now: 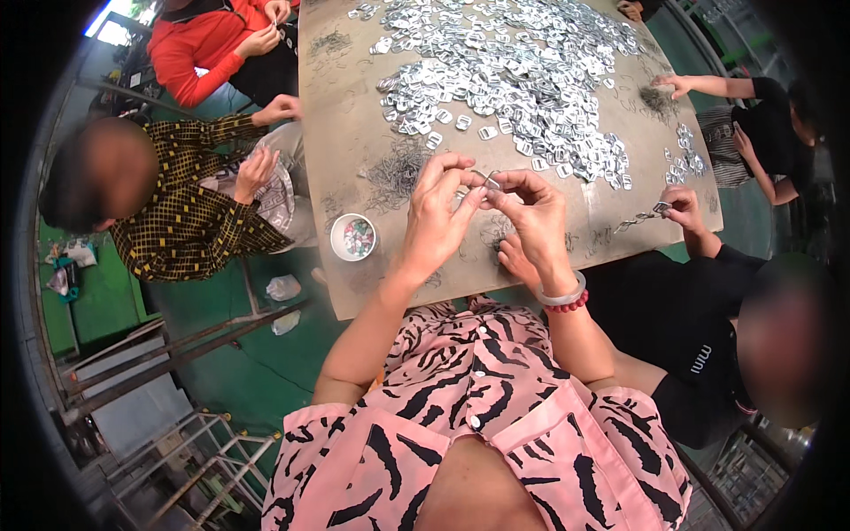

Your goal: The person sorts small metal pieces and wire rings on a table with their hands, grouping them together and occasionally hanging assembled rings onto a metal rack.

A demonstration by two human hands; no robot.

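Above the table's near edge, my left hand (437, 212) and my right hand (538, 214) meet fingertip to fingertip. Both pinch a small bent metal wire piece (484, 178), its thin ends showing between the fingers. Whether a flat buckle is also in the right fingertips is too small to tell. Just beyond my left hand lies a pile of thin wire hooks (397, 170). Farther off, a large heap of silver metal buckles (505, 80) spreads over the brown table (345, 133). A white tub (353, 237) with small coloured bits inside stands left of my left wrist.
A person in a checked shirt (190, 168) sits at the left, another in red (195, 53) beyond. Close on my right, a person in black (655, 336) holds a chain of linked metal pieces (639, 219). Across the right edge, another hand (673, 85) reaches toward wire hooks.
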